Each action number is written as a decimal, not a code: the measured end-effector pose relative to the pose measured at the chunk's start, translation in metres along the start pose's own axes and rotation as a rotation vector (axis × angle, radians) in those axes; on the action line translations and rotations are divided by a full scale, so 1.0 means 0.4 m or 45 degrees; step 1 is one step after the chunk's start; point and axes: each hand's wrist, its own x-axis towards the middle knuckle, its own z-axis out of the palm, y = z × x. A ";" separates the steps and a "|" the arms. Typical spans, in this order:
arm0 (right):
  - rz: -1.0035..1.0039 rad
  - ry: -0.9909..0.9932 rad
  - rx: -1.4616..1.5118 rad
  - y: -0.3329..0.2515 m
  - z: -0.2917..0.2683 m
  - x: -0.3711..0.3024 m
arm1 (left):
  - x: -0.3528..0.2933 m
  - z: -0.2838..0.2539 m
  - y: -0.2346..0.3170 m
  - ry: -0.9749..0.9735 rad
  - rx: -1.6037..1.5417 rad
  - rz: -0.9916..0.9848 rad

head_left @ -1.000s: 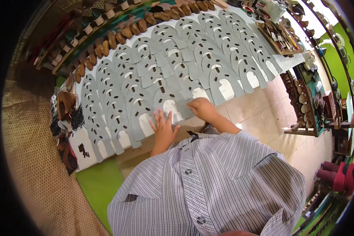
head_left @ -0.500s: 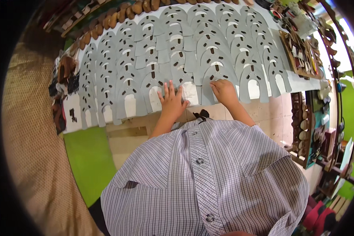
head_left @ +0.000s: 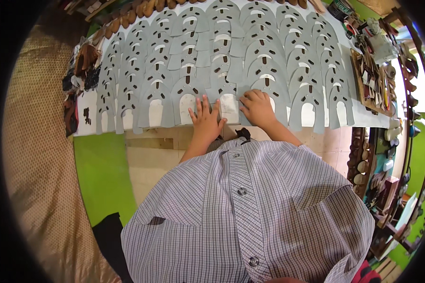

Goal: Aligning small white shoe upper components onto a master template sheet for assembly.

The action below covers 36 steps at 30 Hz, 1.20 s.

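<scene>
My left hand (head_left: pixel 206 120) lies flat with fingers spread on a grey cut-out piece (head_left: pixel 186 96) at the table's (head_left: pixel 368 118) near edge. Just to its right, my right hand (head_left: pixel 258 107) presses palm-down, fingers together, on the neighbouring grey piece (head_left: pixel 269 85). More overlapping rows stretch beyond my fingertips.

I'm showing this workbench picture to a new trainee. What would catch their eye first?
First, the overlapping rows of grey horseshoe-shaped cut pieces that cover nearly the whole white table. Next, both hands pressed flat on the front row at its near edge: the left hand with fingers spread, the right hand just beside it. Brown pieces pile at the table's left end, and a cluttered tray sits at its right.
</scene>
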 end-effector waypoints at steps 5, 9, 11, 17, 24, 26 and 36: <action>-0.069 -0.044 -0.035 -0.013 -0.001 -0.033 | -0.007 0.013 0.004 0.051 -0.023 -0.059; -0.070 -0.070 0.009 -0.025 -0.005 -0.067 | -0.002 -0.002 0.000 0.009 -0.043 -0.045; -0.110 -0.129 0.061 -0.025 -0.018 -0.079 | 0.003 -0.005 0.002 -0.003 -0.035 -0.052; 0.157 0.109 -0.117 0.038 -0.055 -0.109 | 0.032 -0.015 0.047 -0.027 -0.090 0.101; 0.531 0.201 -0.404 0.083 -0.056 -0.135 | 0.104 0.010 0.119 0.038 -0.155 0.443; 0.537 0.189 -0.421 0.086 -0.049 -0.137 | 0.126 0.022 0.132 0.167 -0.077 0.586; 0.490 0.277 -0.424 0.088 -0.050 -0.142 | 0.156 0.005 0.145 -0.116 0.034 0.477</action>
